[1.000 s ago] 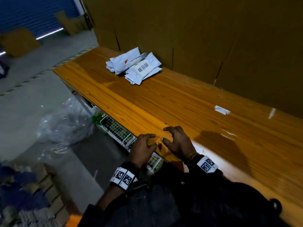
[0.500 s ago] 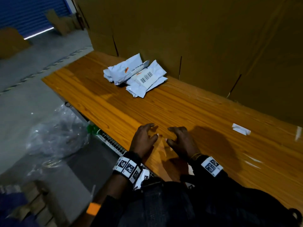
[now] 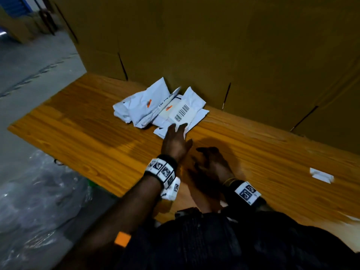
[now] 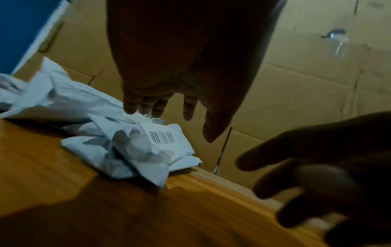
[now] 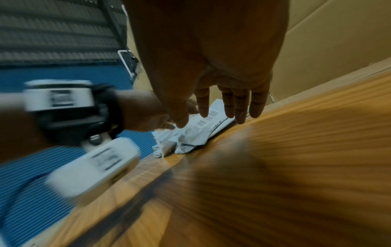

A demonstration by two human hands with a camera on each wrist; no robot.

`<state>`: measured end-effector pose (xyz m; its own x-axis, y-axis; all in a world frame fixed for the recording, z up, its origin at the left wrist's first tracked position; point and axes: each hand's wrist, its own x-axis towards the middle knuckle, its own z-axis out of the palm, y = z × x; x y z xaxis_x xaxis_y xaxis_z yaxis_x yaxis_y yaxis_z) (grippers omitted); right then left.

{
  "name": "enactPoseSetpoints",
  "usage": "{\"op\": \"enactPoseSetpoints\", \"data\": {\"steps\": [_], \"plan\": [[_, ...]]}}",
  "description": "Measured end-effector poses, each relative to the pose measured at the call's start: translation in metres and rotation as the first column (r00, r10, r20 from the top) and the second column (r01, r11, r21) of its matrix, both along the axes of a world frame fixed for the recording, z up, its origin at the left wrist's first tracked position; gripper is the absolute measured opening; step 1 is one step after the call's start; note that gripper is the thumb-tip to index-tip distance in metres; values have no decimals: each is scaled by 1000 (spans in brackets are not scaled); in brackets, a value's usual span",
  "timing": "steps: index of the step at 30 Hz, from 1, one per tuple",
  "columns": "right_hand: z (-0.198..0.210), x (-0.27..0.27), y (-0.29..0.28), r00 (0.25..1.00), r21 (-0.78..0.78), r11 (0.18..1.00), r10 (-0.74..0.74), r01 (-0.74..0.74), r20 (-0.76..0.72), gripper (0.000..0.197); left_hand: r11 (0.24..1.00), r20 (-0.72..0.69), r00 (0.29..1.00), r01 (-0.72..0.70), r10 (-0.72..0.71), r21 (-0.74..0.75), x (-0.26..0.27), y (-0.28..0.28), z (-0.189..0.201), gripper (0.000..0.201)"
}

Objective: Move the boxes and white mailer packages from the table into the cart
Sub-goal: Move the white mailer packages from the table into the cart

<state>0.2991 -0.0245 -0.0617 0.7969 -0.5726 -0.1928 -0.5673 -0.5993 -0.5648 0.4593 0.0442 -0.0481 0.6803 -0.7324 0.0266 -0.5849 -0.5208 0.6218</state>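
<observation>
A heap of white mailer packages [image 3: 159, 106] lies on the wooden table [image 3: 78, 129] against the cardboard wall; the top one carries a barcode label [image 3: 182, 113]. My left hand [image 3: 176, 137] stretches out with straight fingers, its tips at the near edge of the heap. In the left wrist view the fingers [image 4: 146, 103] hover just above the mailer packages [image 4: 135, 147], holding nothing. My right hand [image 3: 211, 160] trails lower over the table, fingers spread and empty. The right wrist view shows its fingers [image 5: 234, 103] pointing toward the mailer packages [image 5: 196, 133]. The cart is out of view.
A tall wall of brown cardboard [image 3: 233, 45] backs the table. A small white paper scrap [image 3: 321, 175] lies on the table at the right. Crumpled clear plastic [image 3: 39, 201] covers the floor at the left, below the table's edge.
Both hands have left the table's near edge and moved forward toward the mailer heap, the left one leading and now at its near edge. The view has swung closer to the heap.
</observation>
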Motion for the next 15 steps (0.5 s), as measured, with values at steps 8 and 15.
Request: {"op": "enactPoseSetpoints", "data": {"steps": [8,15], "plan": [[3,29,-17,988,-13,988,-153,154,37,63,921,167,972,94,-168,378,79,-56,-19,82],[-17,43,-51,942,-15,943,-330,332,58,64,906,109,945,258,-309,336,12,-49,-66,70]]}}
